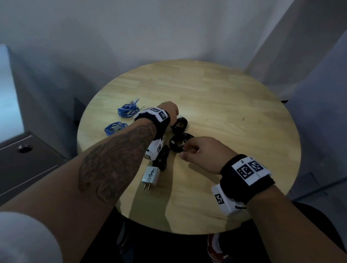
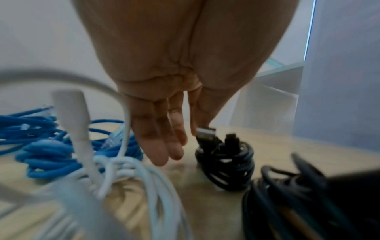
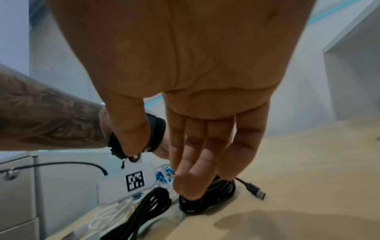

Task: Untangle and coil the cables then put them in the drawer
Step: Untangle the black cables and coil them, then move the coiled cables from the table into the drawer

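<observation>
Round light-wood table (image 1: 217, 101) with 6 cable items on it, all in the left-centre area.

Blue network cables: 2 loose bundles, far one (image 1: 127, 110) and near one (image 1: 115, 127), side by side near the table's left edge, apart from the hands.

Black coiled cables: 2 round coils plus 1 folded black bundle (image 1: 162, 157). Far black coil (image 1: 180, 124) sits just beside the left hand (image 1: 168, 110). Near black coil (image 1: 180, 145) is at the right hand (image 1: 201, 155).

White: 1 white cable bundle (image 2: 123, 172), mostly hidden under the left wrist in the head view, and 1 white two-pin charger plug (image 1: 150, 177) lying flat beside the folded black bundle.

Left hand: fingers (image 2: 158, 146) straight and relaxed, pointing down at the table, thumb tip next to the metal USB plug (image 2: 205, 131) sticking up from the far coil. Contact with the plug: cannot tell. Not gripping anything.

Right hand: fingertips (image 3: 191, 186) bunched low onto the near coil's rim, thumb close to them; head view reads as a pinch on the coil. Its free USB end (image 3: 256, 191) lies on the wood to the right.

Grey drawer unit (image 1: 26, 157) with a round metal lock stands left of the table; drawers are closed.
</observation>
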`<state>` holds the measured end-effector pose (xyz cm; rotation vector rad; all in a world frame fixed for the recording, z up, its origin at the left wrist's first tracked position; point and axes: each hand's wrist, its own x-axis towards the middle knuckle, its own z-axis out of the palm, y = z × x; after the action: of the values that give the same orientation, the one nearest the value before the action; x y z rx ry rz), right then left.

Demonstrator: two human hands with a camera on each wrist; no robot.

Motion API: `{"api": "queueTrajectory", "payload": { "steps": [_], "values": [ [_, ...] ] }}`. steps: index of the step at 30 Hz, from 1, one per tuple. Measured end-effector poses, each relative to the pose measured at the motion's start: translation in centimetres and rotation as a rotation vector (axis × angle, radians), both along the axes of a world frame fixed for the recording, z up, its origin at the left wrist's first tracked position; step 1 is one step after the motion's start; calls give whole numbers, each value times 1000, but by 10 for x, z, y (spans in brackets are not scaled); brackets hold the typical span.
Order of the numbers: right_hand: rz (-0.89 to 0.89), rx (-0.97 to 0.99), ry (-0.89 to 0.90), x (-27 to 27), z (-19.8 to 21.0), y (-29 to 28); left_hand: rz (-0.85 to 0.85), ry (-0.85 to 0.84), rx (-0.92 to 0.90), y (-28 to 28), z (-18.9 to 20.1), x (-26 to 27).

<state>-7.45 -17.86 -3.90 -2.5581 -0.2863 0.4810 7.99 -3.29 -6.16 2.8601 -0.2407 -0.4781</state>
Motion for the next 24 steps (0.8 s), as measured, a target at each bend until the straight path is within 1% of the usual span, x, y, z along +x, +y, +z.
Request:
{"api": "queueTrajectory", "payload": {
  "steps": [1, 3, 5, 8, 11, 14, 16, 18, 21, 24],
  "values": [
    [11, 4, 12, -3, -1, 1, 7, -14, -13, 4, 3, -1],
    [46, -11, 33, -9, -4, 3, 45, -73, -98, 16, 17, -10],
    [97, -37, 60, -18, -6, 8, 125, -164, -273, 33, 37, -28],
    [152, -50, 88, -37, -9, 20, 210, -297, -547, 75, 67, -65],
    [183, 50, 45, -68, -13, 39, 333, -443, -803, 131, 88, -113],
    [247, 195, -57, -105, -14, 68, 518, -603, -924, 199, 102, -170],
    [330, 233, -60, -123, -19, 91, 631, -730, -945, 249, 105, -209],
    [439, 171, -9, -137, -33, 110, 701, -877, -904, 298, 101, -247],
    [585, -9, 9, -155, -64, 131, 867, -1092, -759, 367, 90, -298],
    [661, -214, 49, -165, -80, 147, 997, -1262, -529, 426, 78, -343]
  ]
}}
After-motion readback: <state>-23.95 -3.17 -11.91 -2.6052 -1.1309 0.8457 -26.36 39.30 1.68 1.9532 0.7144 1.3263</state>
